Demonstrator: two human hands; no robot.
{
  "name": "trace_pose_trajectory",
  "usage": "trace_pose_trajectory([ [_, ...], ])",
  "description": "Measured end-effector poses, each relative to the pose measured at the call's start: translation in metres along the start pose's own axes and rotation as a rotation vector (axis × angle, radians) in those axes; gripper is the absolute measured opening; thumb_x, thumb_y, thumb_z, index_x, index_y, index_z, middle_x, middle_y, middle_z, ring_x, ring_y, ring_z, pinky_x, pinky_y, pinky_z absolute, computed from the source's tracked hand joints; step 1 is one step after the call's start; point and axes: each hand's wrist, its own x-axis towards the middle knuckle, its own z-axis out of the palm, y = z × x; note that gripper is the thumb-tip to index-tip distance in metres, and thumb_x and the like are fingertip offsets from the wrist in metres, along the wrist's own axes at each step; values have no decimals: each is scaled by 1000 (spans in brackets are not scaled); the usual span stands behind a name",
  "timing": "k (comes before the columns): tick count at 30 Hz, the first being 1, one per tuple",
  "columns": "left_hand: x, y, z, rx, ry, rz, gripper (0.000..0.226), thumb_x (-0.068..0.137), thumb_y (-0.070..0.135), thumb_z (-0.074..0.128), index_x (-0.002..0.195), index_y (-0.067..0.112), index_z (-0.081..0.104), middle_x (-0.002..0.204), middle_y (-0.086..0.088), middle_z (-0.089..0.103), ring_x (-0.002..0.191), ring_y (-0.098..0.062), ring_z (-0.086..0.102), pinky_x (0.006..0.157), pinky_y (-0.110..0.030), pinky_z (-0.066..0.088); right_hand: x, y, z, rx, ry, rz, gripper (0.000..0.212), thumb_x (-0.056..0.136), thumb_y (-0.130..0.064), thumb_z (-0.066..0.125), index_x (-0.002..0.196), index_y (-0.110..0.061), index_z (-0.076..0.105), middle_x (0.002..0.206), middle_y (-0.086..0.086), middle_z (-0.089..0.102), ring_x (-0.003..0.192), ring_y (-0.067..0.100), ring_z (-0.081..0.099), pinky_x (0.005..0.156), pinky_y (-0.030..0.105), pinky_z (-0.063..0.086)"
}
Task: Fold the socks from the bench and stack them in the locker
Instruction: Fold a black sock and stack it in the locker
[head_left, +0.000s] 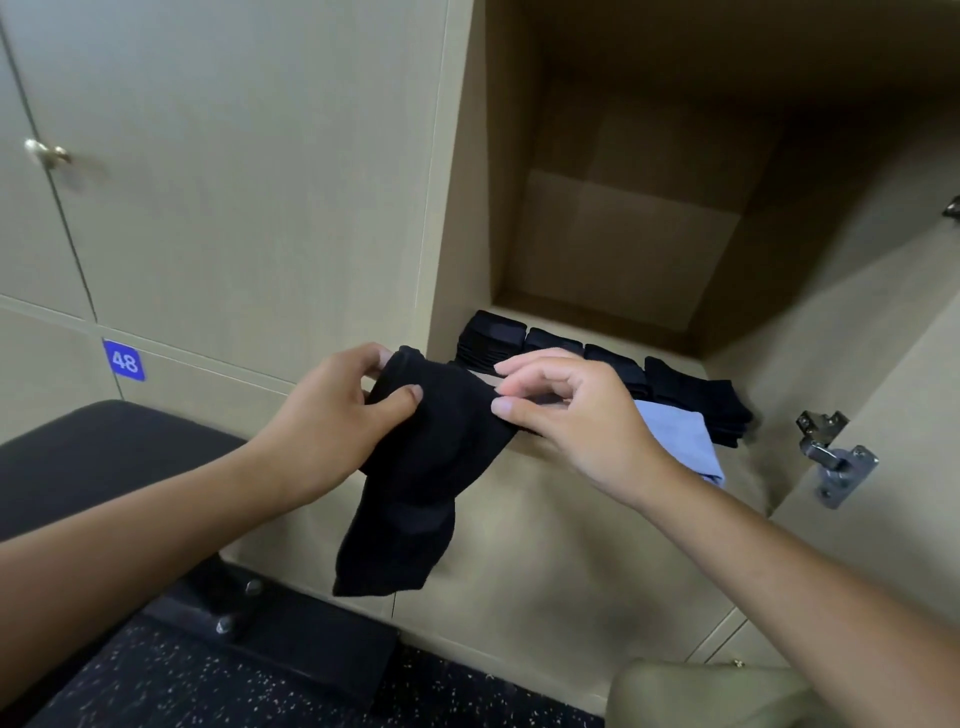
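The open locker (613, 244) holds four stacks of folded black socks (597, 364) along its front edge, with a pale blue cloth (680, 441) before them. Just outside it, left hand (332, 410) and right hand (566, 410) fingers pinch a hanging black sock (415, 478).

Black sock (415, 467) hangs before stacked socks (597, 364).

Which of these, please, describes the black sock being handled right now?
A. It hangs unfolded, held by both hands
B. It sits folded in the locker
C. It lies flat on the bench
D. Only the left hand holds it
A: the left hand and right hand both pinch the black sock at its top while the rest hangs down.
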Motion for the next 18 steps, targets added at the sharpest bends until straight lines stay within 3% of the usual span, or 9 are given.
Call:
trace_pose_trajectory([
  [3, -1, 5, -5, -20, -12, 10, 5, 101, 21, 62, 100, 17, 66, 89, -9, 76, 83, -33, 75, 78, -55, 62, 2, 10, -2, -82, -183, 78, 9, 91, -31, 76, 96, -24, 77, 118, -9, 69, 106, 7, 65, 98, 32, 50],
  [5, -2, 9, -7, -6, -30, 23, 7, 102, 20, 61, 103, 16, 66, 95, -5, 76, 87, -28, 76, 81, -53, 62, 2, 14, -1, -61, -299, 167, 45, 84, -56, 75, 116, -25, 72, 120, 6, 68, 110, 16, 65, 103, 46, 51],
  [7, -2, 12, -10, -6, -54, 23, 10, 101, 20, 61, 107, 14, 67, 99, -3, 76, 90, -23, 76, 83, -51, 62, 1, 12, -1, 9, -375, 247, 71, 79, -71, 71, 129, -20, 66, 130, 17, 62, 118, 26, 62, 101, 42, 54],
  [10, -1, 13, -17, 41, -47, 11, 10, 101, 20, 62, 105, 13, 67, 96, -4, 76, 89, -21, 76, 79, -44, 63, -1, 2, -7, -47, -466, 227, 67, 91, -71, 52, 119, -14, 72, 133, 15, 61, 121, 20, 60, 103, 40, 54],
  [11, 0, 13, -19, 72, -36, 9, 8, 101, 21, 63, 102, 13, 67, 93, -3, 76, 88, -21, 76, 76, -40, 62, -1, 0, -8, -84, -484, 221, 71, 89, -74, 48, 114, -13, 73, 129, 13, 64, 116, 15, 63, 103, 42, 53],
  [13, 2, 13, -21, 142, -21, 3, 9, 100, 22, 63, 97, 15, 66, 90, -3, 75, 86, -23, 75, 71, -36, 59, 0, -3, -9, -178, -487, 210, 86, 83, -86, 46, 102, -6, 71, 118, 24, 62, 91, 18, 56, 93, 47, 52],
  [14, 2, 13, -21, 170, -14, -1, 9, 101, 23, 63, 97, 17, 66, 90, -2, 75, 86, -21, 75, 71, -34, 58, 0, -5, -9, -214, -469, 199, 86, 80, -88, 48, 92, -6, 69, 105, 28, 60, 83, 19, 48, 84, 43, 48],
  [16, 2, 15, -18, 192, 5, -1, 8, 102, 24, 61, 96, 20, 66, 91, 2, 74, 84, -13, 74, 67, -24, 55, -3, -11, -9, -235, -414, 158, 63, 83, -77, 60, 75, -14, 66, 79, 19, 54, 72, 18, 43, 73, 37, 39],
  [18, 2, 18, -16, 191, 31, 7, 8, 103, 23, 60, 98, 20, 66, 95, 5, 73, 84, -7, 71, 64, -13, 50, -5, -16, -9, -144, -331, 150, 38, 83, -57, 75, 85, -19, 74, 82, 12, 67, 73, 17, 57, 76, 41, 50],
])
